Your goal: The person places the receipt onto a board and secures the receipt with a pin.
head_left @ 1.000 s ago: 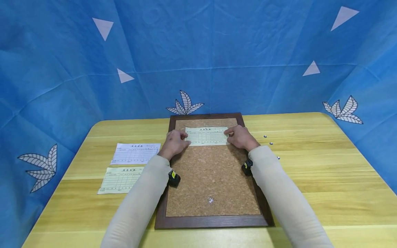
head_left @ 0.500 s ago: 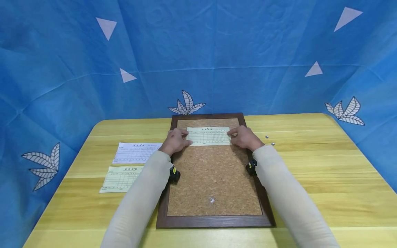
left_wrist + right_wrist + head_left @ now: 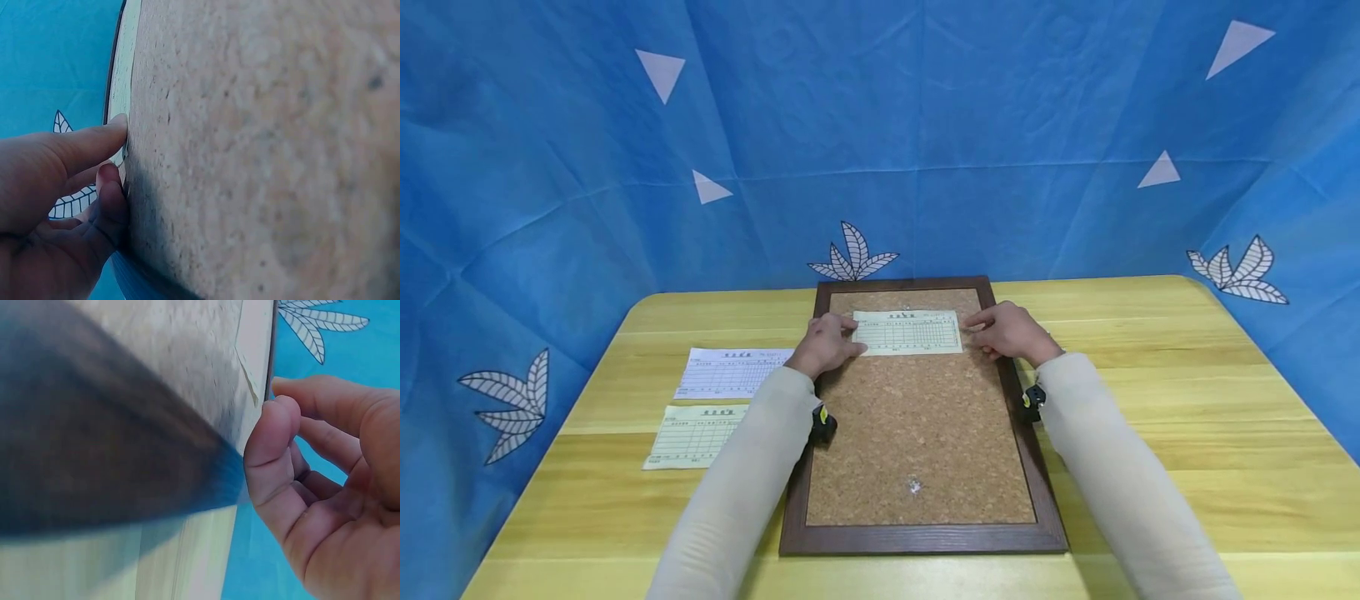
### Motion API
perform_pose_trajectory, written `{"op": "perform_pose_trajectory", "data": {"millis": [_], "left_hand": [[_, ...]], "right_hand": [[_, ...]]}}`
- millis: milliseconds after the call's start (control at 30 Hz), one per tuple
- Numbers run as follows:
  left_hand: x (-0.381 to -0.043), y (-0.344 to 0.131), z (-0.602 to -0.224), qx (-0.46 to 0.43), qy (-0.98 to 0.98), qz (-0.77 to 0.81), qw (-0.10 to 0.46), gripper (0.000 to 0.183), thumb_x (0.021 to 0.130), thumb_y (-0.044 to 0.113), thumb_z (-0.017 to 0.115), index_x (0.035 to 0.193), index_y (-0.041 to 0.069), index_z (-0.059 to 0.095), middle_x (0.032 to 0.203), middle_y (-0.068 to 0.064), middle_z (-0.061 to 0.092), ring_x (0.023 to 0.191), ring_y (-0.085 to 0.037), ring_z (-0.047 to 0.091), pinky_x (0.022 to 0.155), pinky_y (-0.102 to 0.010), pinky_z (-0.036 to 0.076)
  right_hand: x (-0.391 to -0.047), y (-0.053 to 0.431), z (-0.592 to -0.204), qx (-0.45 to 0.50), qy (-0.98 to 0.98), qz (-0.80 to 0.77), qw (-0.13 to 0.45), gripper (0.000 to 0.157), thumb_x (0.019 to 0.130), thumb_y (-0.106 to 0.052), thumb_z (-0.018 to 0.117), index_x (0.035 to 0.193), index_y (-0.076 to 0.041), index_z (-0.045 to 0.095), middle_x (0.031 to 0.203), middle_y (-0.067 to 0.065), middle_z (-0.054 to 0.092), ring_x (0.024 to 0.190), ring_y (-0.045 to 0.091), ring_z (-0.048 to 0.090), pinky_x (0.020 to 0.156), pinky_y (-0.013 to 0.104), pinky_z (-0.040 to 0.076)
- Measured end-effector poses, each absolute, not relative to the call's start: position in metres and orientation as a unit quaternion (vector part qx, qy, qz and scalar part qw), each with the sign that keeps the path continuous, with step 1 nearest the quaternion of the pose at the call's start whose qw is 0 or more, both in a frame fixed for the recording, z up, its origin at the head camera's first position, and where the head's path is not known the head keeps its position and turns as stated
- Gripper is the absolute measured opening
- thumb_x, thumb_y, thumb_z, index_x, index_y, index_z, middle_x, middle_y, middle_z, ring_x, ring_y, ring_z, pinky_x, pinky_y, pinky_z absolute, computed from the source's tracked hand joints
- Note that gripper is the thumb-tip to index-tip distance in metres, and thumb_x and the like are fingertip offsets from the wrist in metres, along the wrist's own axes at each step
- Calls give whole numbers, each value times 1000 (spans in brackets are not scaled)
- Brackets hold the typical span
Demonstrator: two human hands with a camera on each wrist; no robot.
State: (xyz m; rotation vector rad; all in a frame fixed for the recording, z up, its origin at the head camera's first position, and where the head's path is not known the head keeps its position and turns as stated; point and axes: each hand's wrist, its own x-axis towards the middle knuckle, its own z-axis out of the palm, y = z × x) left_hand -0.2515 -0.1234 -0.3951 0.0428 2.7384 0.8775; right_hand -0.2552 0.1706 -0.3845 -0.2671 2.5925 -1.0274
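Note:
A pale yellow printed form (image 3: 908, 332) lies flat near the top of a cork board (image 3: 917, 433) with a dark wooden frame. My left hand (image 3: 829, 340) rests at its left edge, thumb and index fingertip pressing there. In the left wrist view, those fingertips touch the paper strip (image 3: 128, 56) beside the cork. My right hand (image 3: 1006, 330) is just off the form's right edge, over the frame's right side, fingers loosely bent and holding nothing. The right wrist view shows a gap between its fingers and the paper corner (image 3: 251, 369).
On the table to the left lie a white printed form (image 3: 730, 373) and another yellow form (image 3: 692, 433), partly covered by my left sleeve. A small shiny spot (image 3: 914, 485) shows low on the cork. A blue cloth (image 3: 880, 125) hangs behind the table.
My right hand has let go of the form's right edge and moved right, now covering the small metal tacks seen earlier on the table. My left hand stays at the left edge.

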Motion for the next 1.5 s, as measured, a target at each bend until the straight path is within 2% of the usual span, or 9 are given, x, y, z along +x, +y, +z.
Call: {"op": "perform_pose_trajectory", "data": {"millis": [200,500,700,867,967,1233,1500], "left_hand": [[-251,-124,-395,19,942,306,134,51,96,22,70,142,7,56,156,-9,40,144,-33,29,114,-46,31],[-252,-122,-395,10,939,314,141,50,96,22,69,143,8,56,156,-7,40,143,-31,31,112,-46,34],[-251,-122,-395,10,937,319,140,50,97,22,69,143,9,55,156,-7,40,143,-31,31,112,-47,34],[-250,-123,-395,14,940,312,137,51,97,22,69,143,8,55,155,-9,40,143,-33,30,112,-47,33],[-250,-124,-396,12,941,310,136,50,97,23,69,143,8,55,155,-9,40,143,-33,30,112,-48,33],[-251,-124,-397,6,936,324,137,51,96,23,69,143,8,55,158,-5,38,147,-30,26,114,-47,30],[-250,-124,-396,8,937,321,137,51,97,23,69,143,8,55,157,-5,38,146,-29,29,114,-46,31]], "right_hand": [[-252,181,-383,-87,905,-385,157,34,99,-6,57,130,8,62,76,12,64,64,15,60,63,30,54],[-249,195,-377,-65,893,-416,158,35,102,-11,57,133,6,61,93,18,68,74,17,63,72,37,56],[-246,206,-375,-56,889,-428,151,36,101,-13,58,132,6,61,93,16,69,78,20,65,76,39,57],[-244,213,-376,-61,888,-432,146,37,101,-13,58,132,7,60,106,22,69,86,24,67,80,39,57],[-244,216,-376,-62,889,-429,144,37,102,-14,58,132,8,59,112,24,68,87,26,67,80,39,57],[-243,225,-375,-64,889,-431,142,38,101,-11,58,132,12,57,112,28,67,88,28,68,79,40,57],[-241,236,-375,-60,889,-431,141,38,102,-10,55,132,14,55,121,32,62,95,33,67,80,40,57]]}}
